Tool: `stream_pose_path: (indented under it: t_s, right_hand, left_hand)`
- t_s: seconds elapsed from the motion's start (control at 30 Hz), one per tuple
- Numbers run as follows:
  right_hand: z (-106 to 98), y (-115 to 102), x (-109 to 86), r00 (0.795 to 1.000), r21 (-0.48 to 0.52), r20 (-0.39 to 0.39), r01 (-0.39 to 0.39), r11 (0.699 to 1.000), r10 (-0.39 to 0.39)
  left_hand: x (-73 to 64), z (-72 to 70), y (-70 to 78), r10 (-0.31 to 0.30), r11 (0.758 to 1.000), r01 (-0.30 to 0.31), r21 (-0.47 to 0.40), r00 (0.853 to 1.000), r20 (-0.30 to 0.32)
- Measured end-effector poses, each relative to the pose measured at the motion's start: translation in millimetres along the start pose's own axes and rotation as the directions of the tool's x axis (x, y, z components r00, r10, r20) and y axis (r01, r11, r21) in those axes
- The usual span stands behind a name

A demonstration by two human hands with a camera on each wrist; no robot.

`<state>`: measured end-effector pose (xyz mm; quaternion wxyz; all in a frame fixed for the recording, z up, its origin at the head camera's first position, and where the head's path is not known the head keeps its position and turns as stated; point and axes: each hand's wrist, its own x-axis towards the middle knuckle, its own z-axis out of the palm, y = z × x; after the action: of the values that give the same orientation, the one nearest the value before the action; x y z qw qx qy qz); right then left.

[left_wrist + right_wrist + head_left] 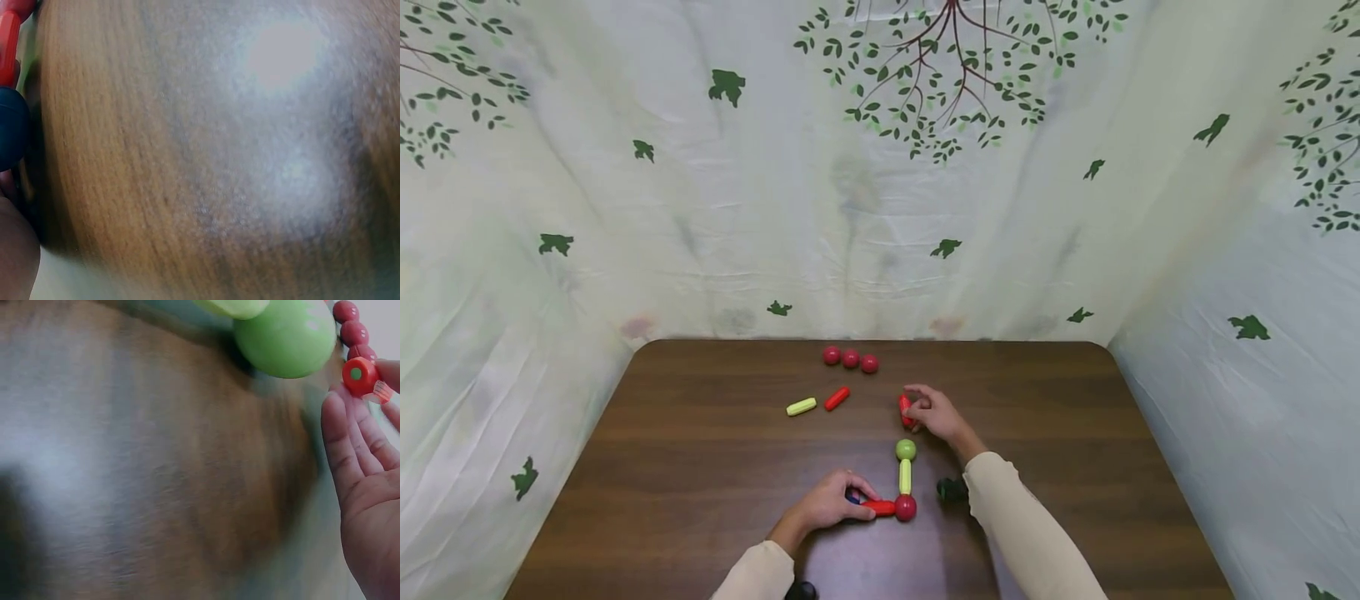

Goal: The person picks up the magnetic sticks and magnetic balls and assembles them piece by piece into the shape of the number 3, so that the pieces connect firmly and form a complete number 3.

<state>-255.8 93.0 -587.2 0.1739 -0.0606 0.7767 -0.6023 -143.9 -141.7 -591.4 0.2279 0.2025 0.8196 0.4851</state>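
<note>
In the head view my right hand (936, 415) pinches a red stick (905, 410) between thumb and fingers. Its round end, with a green spot at the centre, faces the right wrist camera. My left hand (833, 502) grips a dark blue ball (12, 128), mostly hidden by the fingers from above. A second red stick (880, 507) joins that ball to a dark red ball (906, 507). From the dark red ball a yellow-green stick (905, 477) runs away from me to a green ball (906, 450), just short of the pinched stick.
Three dark red balls (850, 358) line up near the far edge of the wooden table (700, 467). Nearer lie a loose yellow stick (801, 407) and a loose red stick (837, 398). A dark object (951, 490) sits by the right sleeve. Patterned cloth hangs behind.
</note>
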Motion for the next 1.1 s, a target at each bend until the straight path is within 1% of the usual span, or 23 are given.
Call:
stream_pose_path:
  t_s: [0.07, 0.17, 0.3, 0.47, 0.7, 0.77, 0.87, 1.0, 1.07, 1.1]
  right_hand:
    - [1.0, 2.2, -3.9, 1.000, 0.010, -0.001, 0.020, 1.000, -0.020]
    - [3.4, 3.8, -9.6, 0.999, 0.033, -0.024, 0.034, 0.999, -0.033]
    - [6.3, 4.3, -15.0, 0.997, 0.057, -0.067, 0.027, 0.998, -0.023]
    - [9.3, 5.0, -17.0, 0.996, 0.060, -0.082, 0.036, 0.998, -0.032]
    - [12.7, 5.6, -17.9, 0.994, 0.081, -0.090, 0.067, 0.994, -0.060]
    - [12.5, 2.6, -20.7, 0.994, 0.083, -0.084, 0.070, 0.994, -0.063]
    - [11.6, -8.8, -29.2, 0.994, 0.082, -0.069, 0.090, 0.993, -0.084]
    - [10.9, -24.2, -39.6, 0.996, 0.058, -0.054, 0.079, 0.995, -0.076]
    - [10.8, -26.1, -40.9, 0.997, 0.051, -0.052, 0.067, 0.996, -0.064]
    - [10.9, -22.0, -38.6, 0.997, 0.047, -0.059, 0.059, 0.997, -0.056]
  left_hand:
    - [-0.2, 0.4, -1.0, 0.009, 1.000, -0.009, 0.014, 1.000, -0.010]
    - [-0.3, 1.3, -3.3, 0.016, 1.000, -0.015, 0.028, 1.000, -0.025]
    - [-0.4, 2.3, -6.2, 0.014, 0.999, -0.013, 0.030, 0.999, -0.032]
    - [-0.4, 2.4, -7.3, 0.024, 0.999, -0.023, 0.030, 0.999, -0.035]
    - [-0.3, 1.1, -5.3, 0.015, 0.999, -0.014, 0.047, 0.999, -0.036]
    - [-0.3, 0.8, -4.1, 0.014, 0.999, -0.012, 0.045, 0.999, -0.034]
    - [0.1, 1.1, -3.3, 0.012, 0.999, -0.011, 0.044, 0.999, -0.032]
    - [0.5, 1.5, -2.0, 0.010, 0.999, -0.009, 0.036, 1.000, -0.028]
    - [0.6, 1.6, -1.1, 0.011, 0.999, -0.010, 0.030, 1.000, -0.027]
    - [0.8, 1.6, -0.7, 0.011, 1.000, -0.010, 0.029, 1.000, -0.027]
